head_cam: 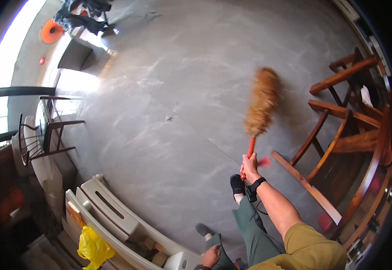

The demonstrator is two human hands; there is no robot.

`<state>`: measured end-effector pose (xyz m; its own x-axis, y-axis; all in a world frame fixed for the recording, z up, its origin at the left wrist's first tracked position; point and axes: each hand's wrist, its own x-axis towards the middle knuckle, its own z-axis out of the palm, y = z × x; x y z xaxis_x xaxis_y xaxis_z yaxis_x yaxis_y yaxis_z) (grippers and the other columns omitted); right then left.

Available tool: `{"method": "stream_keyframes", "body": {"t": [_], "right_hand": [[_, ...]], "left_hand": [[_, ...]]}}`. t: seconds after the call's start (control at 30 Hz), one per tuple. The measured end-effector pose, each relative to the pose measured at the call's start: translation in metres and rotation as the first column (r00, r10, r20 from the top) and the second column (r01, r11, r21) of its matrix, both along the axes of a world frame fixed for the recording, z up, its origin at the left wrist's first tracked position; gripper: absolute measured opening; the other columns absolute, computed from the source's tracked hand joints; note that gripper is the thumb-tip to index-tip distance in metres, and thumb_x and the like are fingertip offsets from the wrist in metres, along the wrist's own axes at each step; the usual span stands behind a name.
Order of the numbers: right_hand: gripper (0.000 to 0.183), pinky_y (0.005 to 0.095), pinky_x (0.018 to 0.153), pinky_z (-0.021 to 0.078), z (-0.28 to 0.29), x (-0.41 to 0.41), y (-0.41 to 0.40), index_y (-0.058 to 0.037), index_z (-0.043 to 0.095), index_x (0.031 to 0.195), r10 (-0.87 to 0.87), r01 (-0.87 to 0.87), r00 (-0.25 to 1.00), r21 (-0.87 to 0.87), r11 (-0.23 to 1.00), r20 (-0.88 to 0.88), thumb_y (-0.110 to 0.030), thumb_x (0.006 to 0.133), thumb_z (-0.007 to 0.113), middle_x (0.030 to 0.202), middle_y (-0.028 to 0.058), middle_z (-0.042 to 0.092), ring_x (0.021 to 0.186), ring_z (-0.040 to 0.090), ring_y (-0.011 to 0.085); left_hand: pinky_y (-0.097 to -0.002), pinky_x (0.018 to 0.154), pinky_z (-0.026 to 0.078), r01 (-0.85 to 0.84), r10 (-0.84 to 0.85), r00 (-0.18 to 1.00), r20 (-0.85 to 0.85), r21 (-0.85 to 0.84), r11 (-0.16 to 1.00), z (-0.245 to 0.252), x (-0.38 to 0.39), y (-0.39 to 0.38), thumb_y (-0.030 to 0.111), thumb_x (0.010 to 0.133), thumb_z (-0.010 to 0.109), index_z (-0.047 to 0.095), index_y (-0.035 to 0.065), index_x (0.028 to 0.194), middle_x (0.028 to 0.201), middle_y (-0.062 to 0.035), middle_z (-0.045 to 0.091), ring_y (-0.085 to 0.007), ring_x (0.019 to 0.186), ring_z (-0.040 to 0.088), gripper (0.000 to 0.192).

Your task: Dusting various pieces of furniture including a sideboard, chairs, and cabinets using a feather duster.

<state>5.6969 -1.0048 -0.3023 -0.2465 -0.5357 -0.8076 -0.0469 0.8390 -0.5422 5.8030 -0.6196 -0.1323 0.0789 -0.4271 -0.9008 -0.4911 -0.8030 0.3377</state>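
Note:
My right hand (251, 165) is closed round the red handle of a feather duster (262, 101), out in front of me at right of centre. Its brown feather head is blurred and extends away from me above the grey floor (169, 81). A red tassel or cord end (264, 161) hangs by the grip, also blurred. A black band circles my right wrist. Down beside my leg hangs my left hand (212, 256), with its fingers partly curled; their inner side is hidden, and no object shows in it.
Dark wooden furniture (358, 141) with angled legs stands on the right. At lower left is a long white plastic unit (109, 206) holding small boxes (159, 258), with a yellow plastic bag (93, 248) hanging on it. Farther off are a chair (50, 130) and an orange round object (52, 30).

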Motion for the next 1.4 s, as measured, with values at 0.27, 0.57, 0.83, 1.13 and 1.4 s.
{"method": "stream_keyframes", "body": {"t": [0.27, 0.57, 0.83, 1.13, 1.4], "right_hand": [[0.032, 0.0493, 0.06, 0.0428, 0.041, -0.005, 0.049, -0.0026, 0.036, 0.095, 0.87, -0.895, 0.436, -0.215, 0.391, -0.231, -0.025, 0.081, 0.053, 0.073, 0.025, 0.056, 0.071, 0.054, 0.0439], [0.029, 0.0445, 0.055, 0.0466, -0.003, -0.043, 0.129, -0.0098, 0.045, 0.094, 0.813, -0.805, -0.549, -0.137, -0.577, -0.196, -0.036, 0.083, 0.048, 0.069, 0.0159, 0.059, 0.064, 0.06, 0.0331], [0.021, 0.0449, 0.065, 0.0475, -0.073, -0.038, 0.011, -0.0162, 0.05, 0.097, 0.898, -0.942, -0.314, -0.018, -0.336, -0.309, -0.027, 0.08, 0.045, 0.091, 0.0151, 0.058, 0.076, 0.058, 0.0352], [0.025, 0.0504, 0.059, 0.0417, -0.055, 0.034, -0.151, -0.0056, 0.039, 0.096, 0.593, -0.99, 0.079, 0.007, 0.142, -0.801, -0.028, 0.088, 0.044, 0.076, 0.0237, 0.056, 0.071, 0.054, 0.043], [0.022, 0.0478, 0.054, 0.0418, -0.027, 0.101, -0.023, -0.0083, 0.046, 0.093, 0.783, -0.951, 0.038, -0.263, -0.163, -0.621, -0.027, 0.083, 0.049, 0.074, 0.0206, 0.055, 0.069, 0.054, 0.0402]], "left_hand": [[-0.0371, 0.079, 0.044, -0.337, 0.335, 0.942, -0.034, -0.119, 0.934, 0.025, -0.014, -0.005, 0.013, 0.081, 0.05, 0.055, 0.0031, 0.104, 0.098, -0.0191, 0.059, -0.0358, 0.091, 0.055, 0.025], [-0.0348, 0.079, 0.045, -0.505, 0.505, 0.863, 0.014, -0.007, 0.863, 0.024, -0.033, 0.028, 0.015, 0.082, 0.051, 0.054, 0.0057, 0.106, 0.101, -0.0141, 0.06, -0.0296, 0.093, 0.057, 0.026], [-0.0351, 0.081, 0.044, -0.535, 0.537, 0.843, 0.037, 0.154, 0.83, 0.036, -0.048, 0.046, 0.014, 0.082, 0.052, 0.053, 0.0036, 0.108, 0.102, -0.0141, 0.059, -0.0305, 0.094, 0.056, 0.028], [-0.0373, 0.086, 0.04, -0.442, 0.441, 0.882, 0.166, -0.033, 0.897, 0.033, -0.05, 0.038, 0.015, 0.078, 0.055, 0.053, 0.0054, 0.109, 0.11, -0.0157, 0.054, -0.0321, 0.102, 0.05, 0.032], [-0.0425, 0.098, 0.028, -0.278, 0.332, 0.876, 0.35, -0.197, 0.94, 0.073, 0.017, -0.045, 0.013, 0.079, 0.054, 0.047, 0.0076, 0.117, 0.129, -0.015, 0.036, -0.0357, 0.124, 0.026, 0.039]]}}
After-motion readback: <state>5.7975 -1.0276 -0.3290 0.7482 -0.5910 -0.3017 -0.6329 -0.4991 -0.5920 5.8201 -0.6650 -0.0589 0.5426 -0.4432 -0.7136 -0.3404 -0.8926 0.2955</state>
